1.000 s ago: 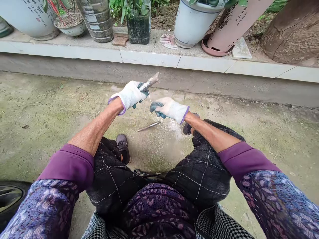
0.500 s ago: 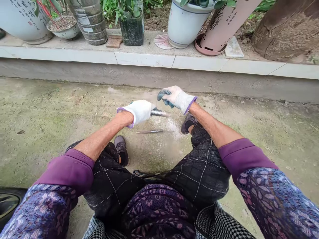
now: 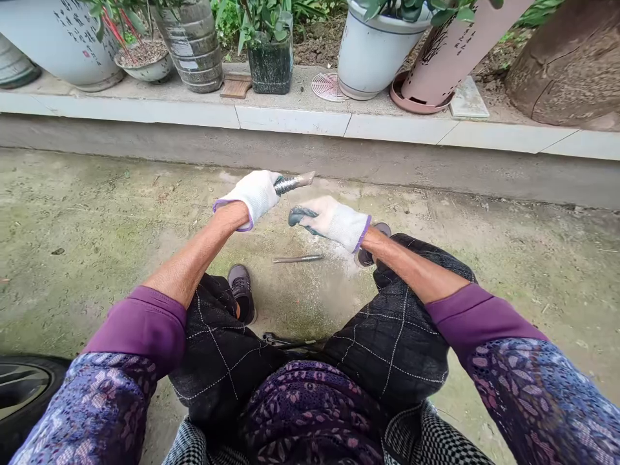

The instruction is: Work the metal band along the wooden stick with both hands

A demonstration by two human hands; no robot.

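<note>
My left hand [image 3: 252,197], in a white knit glove with a purple cuff, is shut on a short metal rod [image 3: 303,180]. A tight coil of wire [image 3: 285,185] wraps the rod just beyond that glove. My right hand [image 3: 329,223], gloved with grey-blue coated fingertips, curls close by, a little lower. A thin wire appears to run from the coil into those fingers, though it is faint. Below both hands, a second metal rod [image 3: 298,258] lies on the concrete, touching neither hand.
Dark-handled pliers [image 3: 285,340] lie on the ground between my knees, partly hidden. My shoes flank the loose rod. A car tyre [image 3: 29,394] sits at lower left. Ahead, a tiled concrete ledge [image 3: 290,121] holds several plant pots.
My left hand has swung up and left, turning the rod from nearly level to pointing up-right. My right hand has dropped lower. The rod on the ground has not visibly shifted.
</note>
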